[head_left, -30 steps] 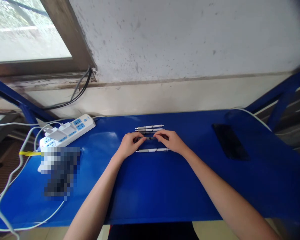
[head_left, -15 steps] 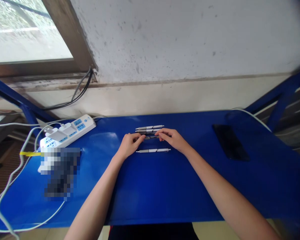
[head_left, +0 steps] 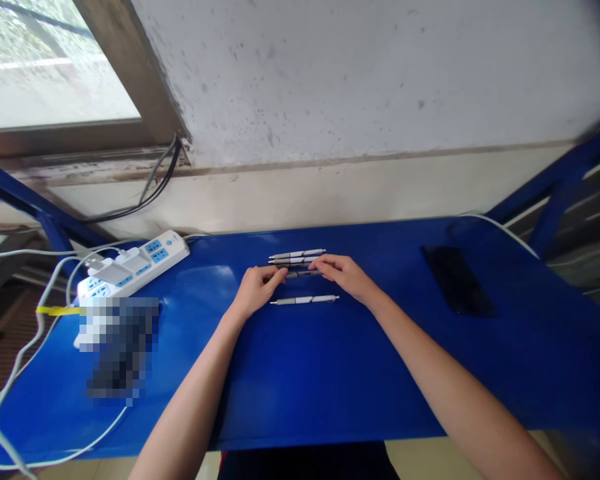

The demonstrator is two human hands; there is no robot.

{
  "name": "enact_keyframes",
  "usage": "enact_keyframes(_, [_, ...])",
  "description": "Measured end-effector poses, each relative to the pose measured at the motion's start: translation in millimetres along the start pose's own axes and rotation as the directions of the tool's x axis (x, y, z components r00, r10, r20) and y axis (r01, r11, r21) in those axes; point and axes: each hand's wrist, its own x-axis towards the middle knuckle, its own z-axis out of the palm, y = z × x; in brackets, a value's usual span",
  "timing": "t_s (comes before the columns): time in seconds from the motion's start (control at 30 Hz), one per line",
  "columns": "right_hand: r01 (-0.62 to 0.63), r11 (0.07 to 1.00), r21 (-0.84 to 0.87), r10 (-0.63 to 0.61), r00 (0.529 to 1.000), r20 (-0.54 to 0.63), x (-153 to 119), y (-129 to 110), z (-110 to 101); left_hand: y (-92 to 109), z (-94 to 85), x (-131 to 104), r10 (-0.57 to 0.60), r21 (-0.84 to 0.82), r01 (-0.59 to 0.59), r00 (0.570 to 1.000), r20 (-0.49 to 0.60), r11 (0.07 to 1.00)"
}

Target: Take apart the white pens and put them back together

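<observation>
Between my two hands lies a dark pen (head_left: 299,274), its ends hidden by my fingers. My left hand (head_left: 257,288) is closed, thumb and fingers pinching the pen's left end. At the other end, my right hand (head_left: 343,274) has its thumb and fingertips closed on the pen. Just beyond, two white-and-grey pens lie side by side: a far pen (head_left: 297,254) and a nearer pen (head_left: 296,261), partly covered by my right fingers. Closer to me, one more white-and-grey pen (head_left: 305,300) rests alone on the blue table (head_left: 320,373), roughly parallel to the others.
A black phone-like slab (head_left: 457,280) lies on the right. At the left stand a white power strip (head_left: 153,257) with plugged-in adapters and a blurred dark object (head_left: 123,357). White cables (head_left: 10,373) loop over the left edge. A wall (head_left: 330,187) closes off the back.
The camera view has shifted slightly. Both hands stay at the dark pen's ends, with only tiny finger movement; the other pens lie as before.
</observation>
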Motion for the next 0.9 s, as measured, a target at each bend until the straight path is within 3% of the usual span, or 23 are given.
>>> enact_keyframes(0.9, [0.014, 0.999, -0.031, -0.014, 1.0, -0.012, 0.3, 1.1, -0.6, -0.5, 0.3, -0.3, -0.011, -0.031, 0.011, 1.0, 0.007, 0.999])
